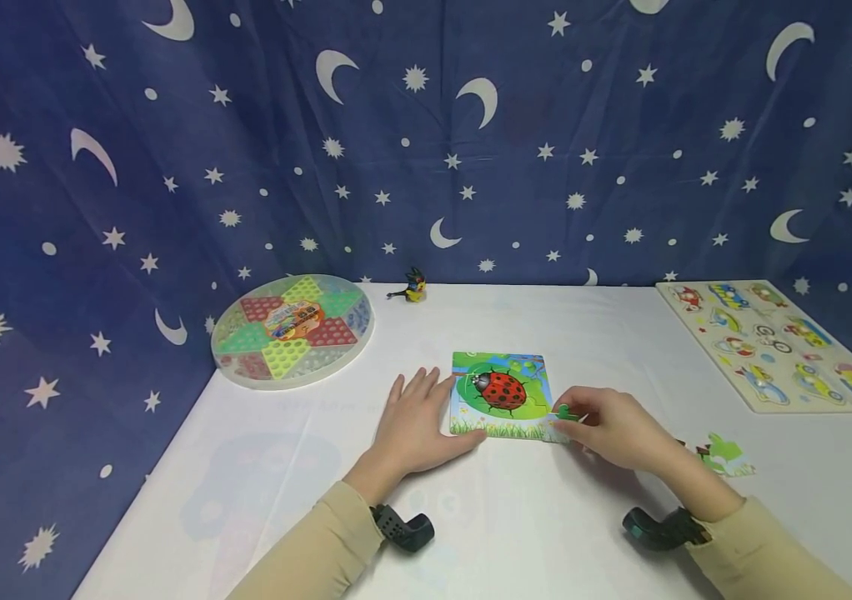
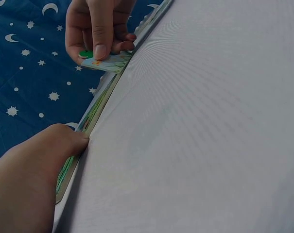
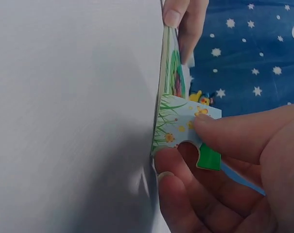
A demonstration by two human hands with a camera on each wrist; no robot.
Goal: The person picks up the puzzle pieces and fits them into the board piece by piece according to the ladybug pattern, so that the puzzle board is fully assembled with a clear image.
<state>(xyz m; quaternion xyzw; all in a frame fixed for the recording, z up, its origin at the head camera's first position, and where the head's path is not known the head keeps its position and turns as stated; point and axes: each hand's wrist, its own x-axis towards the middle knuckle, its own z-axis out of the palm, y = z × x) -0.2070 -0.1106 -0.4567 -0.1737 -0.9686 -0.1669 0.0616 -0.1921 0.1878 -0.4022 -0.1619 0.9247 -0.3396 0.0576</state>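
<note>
A ladybug jigsaw puzzle (image 1: 499, 429) lies flat in the middle of the white table. My left hand (image 1: 413, 427) rests against its left side with fingers stretched out, the thumb (image 2: 71, 138) along the near edge. At the near right corner, my right hand (image 1: 612, 427) pinches a puzzle piece (image 3: 183, 116) between thumb and fingers. That piece shows grass, small orange flowers, pale blue sky and a green part beside a round notch. It is tilted up from the table, overlapping the puzzle's corner in the right wrist view.
Loose puzzle pieces (image 1: 726, 454) lie right of my right hand, partly hidden by the forearm. A round Chinese checkers board (image 1: 291, 379) stands at the back left, a small yellow-and-black toy figure (image 1: 414, 287) at the back. A wooden picture board (image 1: 756, 392) occupies the right side.
</note>
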